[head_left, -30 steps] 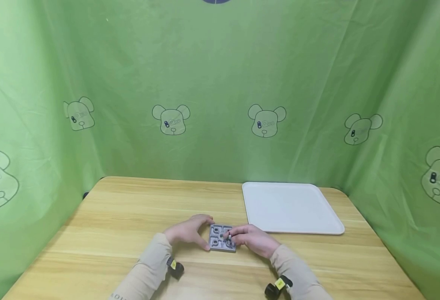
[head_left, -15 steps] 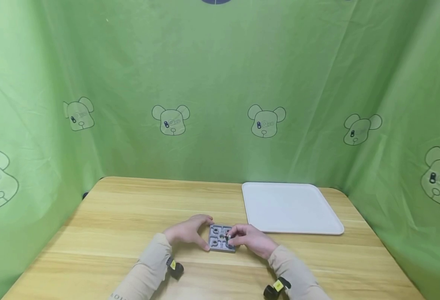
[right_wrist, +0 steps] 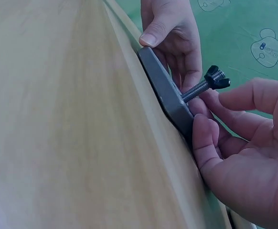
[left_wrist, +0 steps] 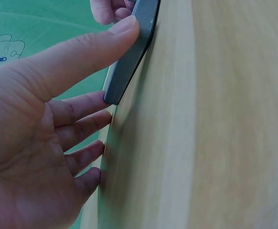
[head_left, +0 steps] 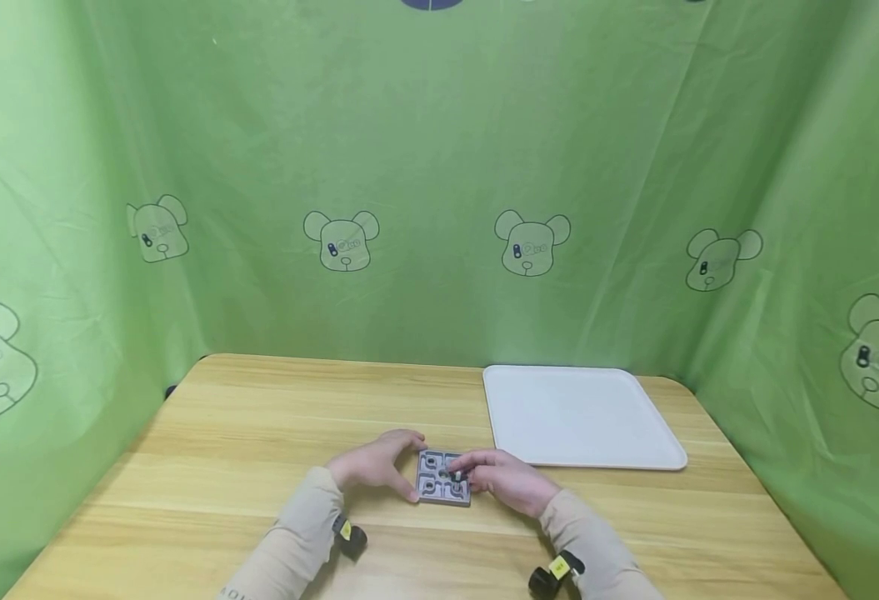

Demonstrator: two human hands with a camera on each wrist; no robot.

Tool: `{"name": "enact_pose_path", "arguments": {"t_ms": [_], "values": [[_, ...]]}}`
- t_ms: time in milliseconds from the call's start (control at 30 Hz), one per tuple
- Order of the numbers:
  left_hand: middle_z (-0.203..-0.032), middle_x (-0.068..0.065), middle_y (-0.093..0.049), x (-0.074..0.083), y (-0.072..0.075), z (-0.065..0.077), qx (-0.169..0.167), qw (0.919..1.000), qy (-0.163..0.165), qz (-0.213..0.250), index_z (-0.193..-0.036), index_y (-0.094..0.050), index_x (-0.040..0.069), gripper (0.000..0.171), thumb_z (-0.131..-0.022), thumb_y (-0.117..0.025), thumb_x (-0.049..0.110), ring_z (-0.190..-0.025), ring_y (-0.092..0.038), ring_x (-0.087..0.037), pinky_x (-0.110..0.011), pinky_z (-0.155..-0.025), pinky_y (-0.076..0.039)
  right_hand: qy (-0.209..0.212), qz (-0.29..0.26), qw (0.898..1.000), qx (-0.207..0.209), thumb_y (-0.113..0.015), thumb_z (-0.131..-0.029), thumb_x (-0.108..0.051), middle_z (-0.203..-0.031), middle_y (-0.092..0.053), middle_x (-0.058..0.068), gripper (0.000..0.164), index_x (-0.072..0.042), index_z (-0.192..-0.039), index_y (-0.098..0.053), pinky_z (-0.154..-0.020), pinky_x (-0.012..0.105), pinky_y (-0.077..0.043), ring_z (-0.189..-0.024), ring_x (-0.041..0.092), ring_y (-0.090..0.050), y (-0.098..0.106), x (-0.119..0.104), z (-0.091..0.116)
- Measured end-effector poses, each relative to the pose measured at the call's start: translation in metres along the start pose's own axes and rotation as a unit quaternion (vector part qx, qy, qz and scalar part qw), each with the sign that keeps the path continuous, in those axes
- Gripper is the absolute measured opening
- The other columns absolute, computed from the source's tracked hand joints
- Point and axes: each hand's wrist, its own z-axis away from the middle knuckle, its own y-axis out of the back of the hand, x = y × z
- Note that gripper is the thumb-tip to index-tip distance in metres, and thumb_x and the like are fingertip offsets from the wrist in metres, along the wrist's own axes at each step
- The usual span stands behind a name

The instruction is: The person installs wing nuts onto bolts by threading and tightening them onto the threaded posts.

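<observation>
A square grey metal plate (head_left: 441,483) with recessed pockets and holes lies on the table. From it rises a threaded bolt (right_wrist: 195,90), tilted in the right wrist view, with a black wing nut (right_wrist: 218,80) near its top. My left hand (head_left: 375,462) grips the plate's left side, thumb at the near corner and index finger at the far one. The right hand (head_left: 512,482) is at the plate's right side. Its index finger is extended close beside the wing nut; contact is unclear. The right thumb (right_wrist: 206,131) is by the plate's edge, apart from the nut.
A white tray (head_left: 581,417) lies at the back right of the wooden table (head_left: 259,417), just beyond my right hand. Green curtains (head_left: 439,150) with bear-head prints enclose the table's back and sides. Small black cameras (head_left: 352,542) are strapped on both sleeves.
Half a second ago my right thumb and index finger were together at the wing nut; now they are spread apart, the index finger reaching over it. The left hand and plate have hardly moved.
</observation>
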Motion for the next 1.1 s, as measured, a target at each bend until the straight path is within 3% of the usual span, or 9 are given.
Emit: {"name": "enact_pose_path", "arguments": {"t_ms": [267, 767, 1100], "values": [[-0.143, -0.006, -0.033, 0.0000, -0.0002, 0.0002, 0.002, 1.0000, 0.001, 0.004, -0.129, -0.043, 0.011, 0.082, -0.058, -0.079, 0.033, -0.135, -0.024, -0.026, -0.049, -0.112, -0.016, 0.003, -0.026, 1.000, -0.006, -0.049, -0.086, -0.014, -0.131, -0.045, 0.020, 0.035, 0.004, -0.116, -0.055, -0.086, 0.027, -0.045, -0.104, 0.017, -0.050, -0.0002, -0.0028, 0.0015], [-0.143, -0.005, -0.033, -0.0006, -0.0005, -0.0007, 0.002, 1.0000, -0.001, 0.002, -0.129, -0.044, 0.011, 0.082, -0.058, -0.080, 0.033, -0.134, -0.025, -0.026, -0.047, -0.112, -0.017, 0.007, -0.016, 1.000, -0.013, -0.055, -0.083, -0.009, -0.118, -0.057, 0.012, 0.032, 0.006, -0.110, -0.057, -0.084, 0.028, -0.043, -0.100, 0.016, -0.052, 0.0024, 0.0006, 0.0015], [-0.143, -0.005, -0.033, -0.0007, -0.0013, -0.0012, 0.002, 1.0000, 0.004, -0.001, -0.127, -0.045, 0.012, 0.082, -0.057, -0.080, 0.033, -0.134, -0.025, -0.026, -0.048, -0.112, -0.017, -0.002, -0.002, 1.000, -0.009, -0.060, -0.080, -0.011, -0.113, -0.057, 0.011, 0.031, 0.004, -0.108, -0.057, -0.087, 0.030, -0.040, -0.103, 0.020, -0.049, 0.0003, -0.0012, 0.0008]]}}
